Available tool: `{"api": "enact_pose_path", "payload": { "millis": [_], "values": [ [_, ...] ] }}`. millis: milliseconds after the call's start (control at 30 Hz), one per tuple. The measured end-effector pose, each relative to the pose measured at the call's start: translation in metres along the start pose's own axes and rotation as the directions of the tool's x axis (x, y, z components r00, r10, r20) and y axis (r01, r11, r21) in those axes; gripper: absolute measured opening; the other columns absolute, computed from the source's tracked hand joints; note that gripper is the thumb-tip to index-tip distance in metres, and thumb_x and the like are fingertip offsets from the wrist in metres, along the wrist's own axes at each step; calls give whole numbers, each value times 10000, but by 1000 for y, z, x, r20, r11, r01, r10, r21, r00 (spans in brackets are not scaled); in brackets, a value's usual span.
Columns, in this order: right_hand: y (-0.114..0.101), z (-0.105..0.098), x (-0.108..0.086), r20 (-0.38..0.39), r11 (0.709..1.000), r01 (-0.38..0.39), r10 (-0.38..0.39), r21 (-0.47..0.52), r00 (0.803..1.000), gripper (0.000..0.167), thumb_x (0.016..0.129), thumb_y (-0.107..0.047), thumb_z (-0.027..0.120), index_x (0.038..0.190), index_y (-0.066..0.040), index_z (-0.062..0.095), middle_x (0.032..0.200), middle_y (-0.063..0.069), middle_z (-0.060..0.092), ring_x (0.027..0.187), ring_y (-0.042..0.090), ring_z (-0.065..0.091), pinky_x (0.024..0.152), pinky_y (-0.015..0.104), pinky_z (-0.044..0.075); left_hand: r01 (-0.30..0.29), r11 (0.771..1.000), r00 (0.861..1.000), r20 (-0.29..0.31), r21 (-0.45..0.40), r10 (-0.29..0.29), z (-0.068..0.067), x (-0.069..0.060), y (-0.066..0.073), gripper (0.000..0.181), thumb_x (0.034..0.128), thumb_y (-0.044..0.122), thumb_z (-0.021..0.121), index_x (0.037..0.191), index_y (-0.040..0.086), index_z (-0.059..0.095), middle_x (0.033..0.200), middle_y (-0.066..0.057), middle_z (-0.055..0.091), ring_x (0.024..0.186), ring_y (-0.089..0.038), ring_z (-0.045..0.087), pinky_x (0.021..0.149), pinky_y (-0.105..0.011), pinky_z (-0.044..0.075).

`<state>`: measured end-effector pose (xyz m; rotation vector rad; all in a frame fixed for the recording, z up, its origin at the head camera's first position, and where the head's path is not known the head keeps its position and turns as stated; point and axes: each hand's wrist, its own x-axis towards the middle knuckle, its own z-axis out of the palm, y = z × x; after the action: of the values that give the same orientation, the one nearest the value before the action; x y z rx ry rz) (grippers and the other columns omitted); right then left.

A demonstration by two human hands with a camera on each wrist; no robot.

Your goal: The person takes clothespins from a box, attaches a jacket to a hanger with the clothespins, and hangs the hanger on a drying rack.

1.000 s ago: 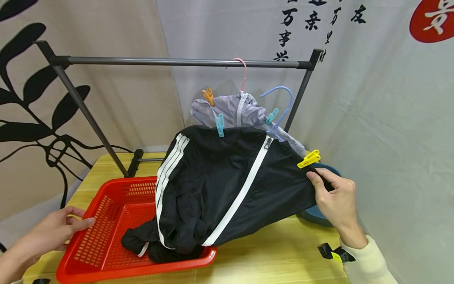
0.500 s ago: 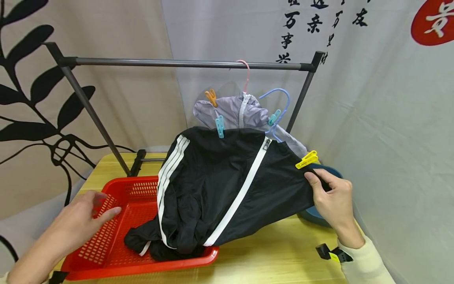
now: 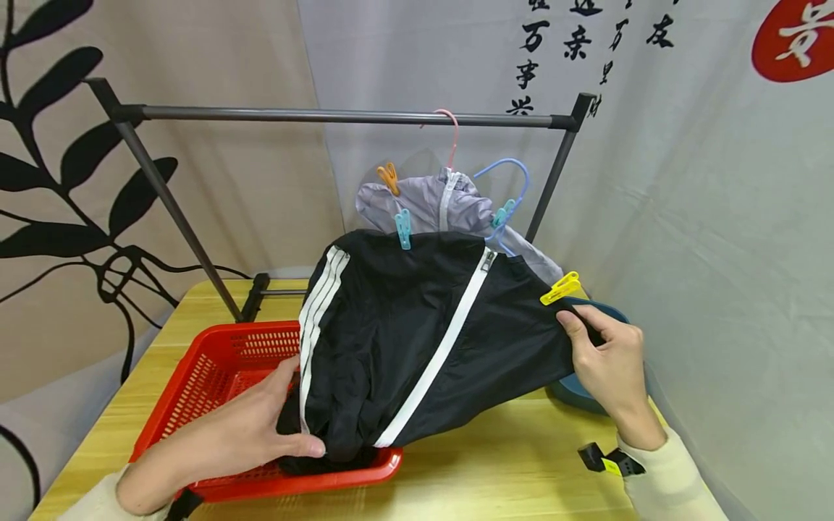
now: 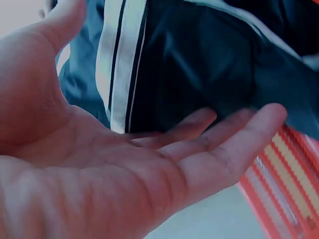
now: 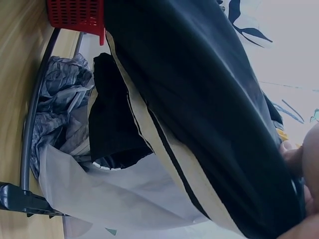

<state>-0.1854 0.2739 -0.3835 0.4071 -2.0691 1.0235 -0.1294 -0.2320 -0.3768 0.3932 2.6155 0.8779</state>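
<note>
A black jacket (image 3: 404, 325) with white side stripes and a white zipper strip is on a blue hanger (image 3: 515, 181). A light-blue clothespin (image 3: 403, 229) and a yellow clothespin (image 3: 560, 288) are clipped along its top. My right hand (image 3: 606, 354) pinches the jacket's right end just below the yellow clothespin. At the striped left side is my left hand (image 3: 241, 427), thumb in front of the lower fabric and fingers by the stripes. In the left wrist view its fingers (image 4: 234, 144) are extended, palm up, beside the cloth. The lower jacket hangs into a red basket (image 3: 215, 347).
A grey metal rack (image 3: 293, 114) stands behind. From its bar a grey jacket (image 3: 417, 199) hangs on a pink hanger (image 3: 451, 137), with an orange clothespin (image 3: 388, 178). A blue basin (image 3: 576, 394) sits behind my right hand, on the wooden table (image 3: 495, 463).
My left hand has left the basket's left rim and moved right to the jacket's striped side. The right hand keeps its pinch, shifting slightly left. The blue hanger's hook has shifted a little left.
</note>
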Motion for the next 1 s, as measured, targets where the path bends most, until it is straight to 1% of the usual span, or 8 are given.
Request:
{"api": "enact_pose_path", "payload": {
  "millis": [167,333,533,633,733,833,933,1000],
  "values": [
    [-1,0,2,5,1000,12,-12,-8,1000,34,1035,-51,876,1029,-19,887,905,149,864,730,-134,631,676,98,475,-69,997,995,73,-28,71,12,17,12,1512,850,585,1015,1833,-22,39,1883,-317,228,1650,-530,414,1310,-780,417],
    [-2,3,1,20,1000,22,-21,-23,1000,19,1024,-30,877,1015,-43,887,895,147,865,730,-145,628,658,115,476,-62,998,983,173,7,60,12,37,14,1473,898,564,996,1827,-54,35,1880,-383,170,1690,-572,376,1322,-773,401],
    [-3,9,0,47,999,39,-38,-26,998,107,988,35,883,1018,-67,888,902,124,868,770,-120,642,698,117,485,-66,995,969,244,74,46,15,58,10,1367,924,503,983,1820,-46,109,1859,-414,196,1698,-604,360,1320,-760,419],
    [-4,11,0,61,999,36,-35,-21,998,96,991,34,881,1022,-56,891,920,130,875,787,-107,654,720,108,493,-84,991,964,259,101,55,18,67,3,1233,975,374,939,1821,-18,133,1867,-391,221,1705,-564,378,1336,-737,407],
    [-5,11,-2,56,999,37,-36,-21,998,125,975,53,885,1029,-59,897,934,135,880,814,-106,665,750,97,502,-152,980,956,271,127,113,20,77,-13,1061,1031,185,825,1821,15,137,1881,-344,245,1689,-504,420,1348,-713,399],
    [-6,11,-4,48,999,42,-41,-21,998,132,965,57,890,1030,-58,900,938,133,883,817,-93,674,759,94,507,-252,955,943,262,158,205,20,85,-33,905,1076,43,686,1818,58,168,1869,-277,335,1663,-427,471,1370,-640,413],
    [-4,12,-6,51,999,45,-43,-27,998,131,965,53,891,1028,-61,899,934,123,883,809,-82,674,750,99,508,-303,935,941,214,185,263,14,84,-32,787,1077,-38,635,1781,91,307,1748,-212,547,1566,-350,599,1325,-600,490],
    [-3,12,-7,57,999,41,-39,-32,998,121,973,48,889,1027,-60,896,932,123,882,806,-91,667,741,101,506,-290,942,950,172,169,262,6,77,-18,739,1050,-92,639,1731,92,418,1603,-181,677,1362,-297,732,1221,-563,587]
  ]
}}
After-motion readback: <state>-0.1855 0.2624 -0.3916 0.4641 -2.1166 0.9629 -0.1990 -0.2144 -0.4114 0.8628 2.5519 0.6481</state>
